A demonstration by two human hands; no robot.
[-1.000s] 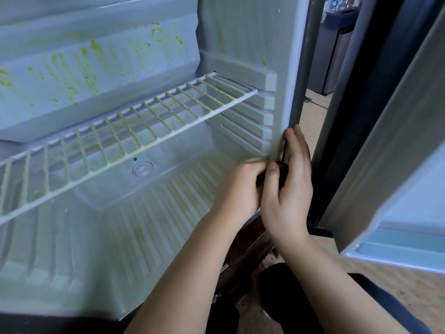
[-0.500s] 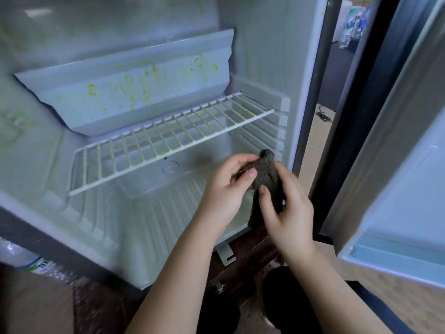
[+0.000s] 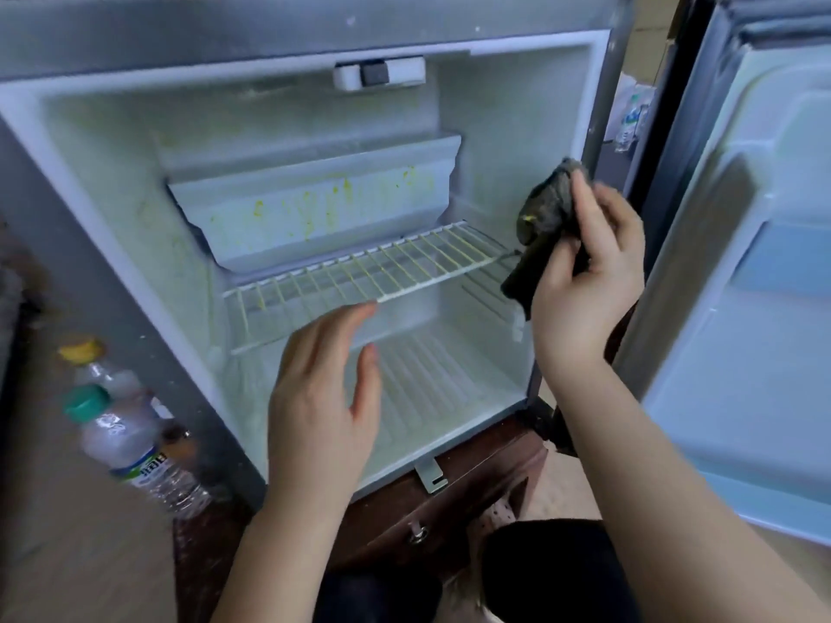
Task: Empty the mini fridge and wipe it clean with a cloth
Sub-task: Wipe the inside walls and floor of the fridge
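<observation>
We have let go of the cloth (image 3: 546, 213) with our left hand (image 3: 323, 397), which now hovers flat and empty before the wire shelf (image 3: 359, 272); a moment ago both hands worked it. Our right hand (image 3: 589, 281) grips it alone, by the right edge of the fridge (image 3: 494, 128). Nothing is stored inside, yet yellow stains (image 3: 314, 213) remain, so we judge wiping is next.

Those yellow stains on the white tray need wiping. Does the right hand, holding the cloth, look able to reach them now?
Probably yes. The right hand holds the cloth just right of the stained tray; the wire shelf and left hand lie lower, leaving the way free.
</observation>
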